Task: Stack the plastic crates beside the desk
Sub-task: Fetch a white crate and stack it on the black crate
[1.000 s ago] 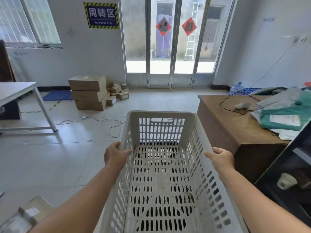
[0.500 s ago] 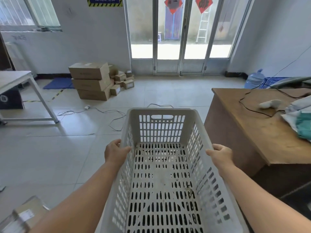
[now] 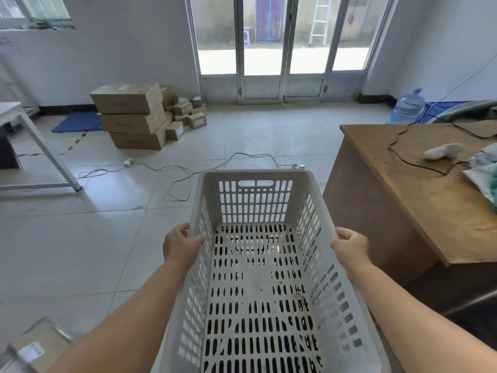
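Observation:
I hold a white slotted plastic crate (image 3: 255,200) in front of me, above the tiled floor, its open top facing up and nothing inside but some dirt. My left hand (image 3: 180,244) grips the crate's left rim. My right hand (image 3: 349,247) grips the right rim. The brown wooden desk (image 3: 390,189) stands just to the crate's right, its corner close to the crate's far right edge. A blue crate (image 3: 441,110) shows partly behind the desk at the far right.
White cables (image 3: 172,170) trail across the floor ahead of the crate. Stacked cardboard boxes (image 3: 131,117) sit at the back left, a white table (image 3: 35,146) at the left, a water bottle (image 3: 407,106) near the glass doors (image 3: 269,49). A parcel (image 3: 35,345) lies at the bottom left.
The view has tilted downward and shifted forward; the desk now sits closer on the right. Both hands keep the same grip on the crate's rims.

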Tool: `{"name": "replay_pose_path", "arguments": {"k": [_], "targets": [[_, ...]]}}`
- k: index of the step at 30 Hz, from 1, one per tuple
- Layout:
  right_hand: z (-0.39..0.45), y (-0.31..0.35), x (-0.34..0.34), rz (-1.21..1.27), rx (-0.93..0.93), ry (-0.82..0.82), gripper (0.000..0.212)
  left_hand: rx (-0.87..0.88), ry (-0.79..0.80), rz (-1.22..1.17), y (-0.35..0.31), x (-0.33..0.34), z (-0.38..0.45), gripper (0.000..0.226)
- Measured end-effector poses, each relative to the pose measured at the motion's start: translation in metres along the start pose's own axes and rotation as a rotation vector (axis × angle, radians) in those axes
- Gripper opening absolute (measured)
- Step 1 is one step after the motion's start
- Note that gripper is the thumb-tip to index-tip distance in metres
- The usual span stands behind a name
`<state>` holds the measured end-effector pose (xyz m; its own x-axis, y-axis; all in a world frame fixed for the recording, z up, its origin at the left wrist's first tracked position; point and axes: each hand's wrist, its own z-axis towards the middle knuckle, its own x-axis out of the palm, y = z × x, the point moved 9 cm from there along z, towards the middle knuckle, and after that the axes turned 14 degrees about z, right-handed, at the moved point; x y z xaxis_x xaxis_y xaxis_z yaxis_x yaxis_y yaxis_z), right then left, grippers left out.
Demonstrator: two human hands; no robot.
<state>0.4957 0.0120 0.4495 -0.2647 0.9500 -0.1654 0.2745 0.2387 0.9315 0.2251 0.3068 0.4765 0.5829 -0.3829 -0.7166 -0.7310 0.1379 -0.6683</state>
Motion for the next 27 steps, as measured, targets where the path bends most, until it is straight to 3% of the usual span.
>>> {"name": "replay_pose_path", "arguments": {"k": [5,11,13,18,27], "targets": [[0.013,-0.003,0.007,-0.044,-0.022,0.011,0.037,-0.03,-0.015,-0.039,0.001,0.002,0.004,0.06],[0.016,-0.008,0.006,-0.028,-0.019,0.007,0.04,-0.01,0.018,-0.004,-0.001,0.004,0.001,0.042],[0.012,-0.007,0.006,-0.042,-0.011,0.014,0.044,0.014,0.049,0.021,-0.002,0.005,-0.001,0.053],[-0.002,-0.006,0.003,-0.108,0.002,0.05,0.056,0.013,0.068,0.07,0.011,0.004,-0.015,0.027],[-0.06,-0.032,-0.024,-0.201,0.041,0.092,0.069,0.006,0.125,0.024,0.048,0.002,-0.065,0.059]]}}
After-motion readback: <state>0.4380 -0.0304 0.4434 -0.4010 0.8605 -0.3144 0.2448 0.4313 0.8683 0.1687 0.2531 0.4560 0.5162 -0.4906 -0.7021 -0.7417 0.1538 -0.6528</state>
